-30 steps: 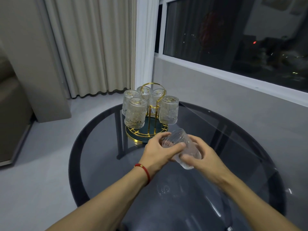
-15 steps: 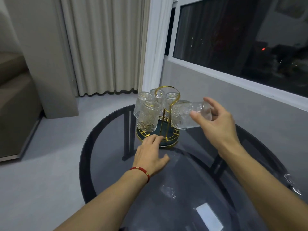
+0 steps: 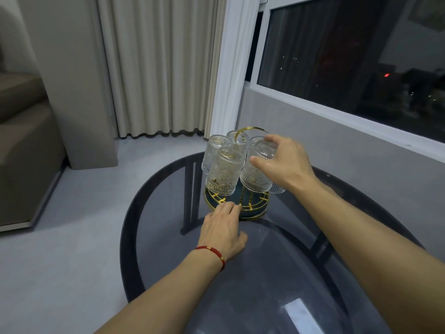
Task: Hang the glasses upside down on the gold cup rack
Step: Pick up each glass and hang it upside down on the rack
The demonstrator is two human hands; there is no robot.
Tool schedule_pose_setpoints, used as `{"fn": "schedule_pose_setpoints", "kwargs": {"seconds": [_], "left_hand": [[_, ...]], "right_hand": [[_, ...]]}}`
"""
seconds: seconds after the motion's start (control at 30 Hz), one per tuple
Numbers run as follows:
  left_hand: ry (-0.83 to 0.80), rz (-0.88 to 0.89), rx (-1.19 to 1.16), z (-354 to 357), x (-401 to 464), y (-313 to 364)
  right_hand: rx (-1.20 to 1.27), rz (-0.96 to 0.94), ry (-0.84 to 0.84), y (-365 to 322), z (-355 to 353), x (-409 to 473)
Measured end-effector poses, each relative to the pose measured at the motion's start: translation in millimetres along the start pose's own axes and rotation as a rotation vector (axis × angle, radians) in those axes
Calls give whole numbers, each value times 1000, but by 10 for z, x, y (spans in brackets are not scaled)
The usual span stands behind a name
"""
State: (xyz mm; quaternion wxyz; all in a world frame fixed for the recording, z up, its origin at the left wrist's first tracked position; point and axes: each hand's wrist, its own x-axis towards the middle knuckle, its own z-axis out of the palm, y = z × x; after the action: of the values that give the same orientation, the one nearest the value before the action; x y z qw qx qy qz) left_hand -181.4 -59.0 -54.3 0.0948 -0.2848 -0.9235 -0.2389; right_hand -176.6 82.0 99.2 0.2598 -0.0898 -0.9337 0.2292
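Observation:
The gold cup rack (image 3: pixel 255 208) stands on a dark glass table (image 3: pixel 277 273), with a round gold handle on top. Several ribbed clear glasses hang on it upside down; the nearest hung glass (image 3: pixel 224 172) is at the front left. My right hand (image 3: pixel 281 162) grips another glass (image 3: pixel 257 169), bottom up, on the rack's front right. My left hand (image 3: pixel 224 227) lies flat on the table with its fingertips touching the rack's base rim. It holds nothing.
The table is oval with a dark frame under the glass. A grey wall and a dark window (image 3: pixel 349 56) run along the right. Cream curtains (image 3: pixel 159 66) hang behind the rack. A sofa (image 3: pixel 21 150) stands at the left on the grey floor.
My right hand has turned the glass from lying sideways beside the rack to bottom up on it. My left hand has slid forward to the rack's base.

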Motion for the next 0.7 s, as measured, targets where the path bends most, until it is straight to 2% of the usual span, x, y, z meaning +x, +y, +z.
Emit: {"fn": "schedule_pose_setpoints", "kwargs": {"seconds": [0.17, 0.33, 0.53, 0.7], "left_hand": [[-4, -11, 19, -19, -4, 26], [-27, -13, 36, -29, -11, 39], [-37, -15, 57, -18, -38, 57], [-67, -25, 81, -31, -72, 73]], "right_hand": [[-122, -63, -88, 76, 221, -57], [-161, -117, -97, 126, 281, -140], [-432, -147, -125, 77, 307, -235], [-361, -108, -215, 108, 278, -230]]}}
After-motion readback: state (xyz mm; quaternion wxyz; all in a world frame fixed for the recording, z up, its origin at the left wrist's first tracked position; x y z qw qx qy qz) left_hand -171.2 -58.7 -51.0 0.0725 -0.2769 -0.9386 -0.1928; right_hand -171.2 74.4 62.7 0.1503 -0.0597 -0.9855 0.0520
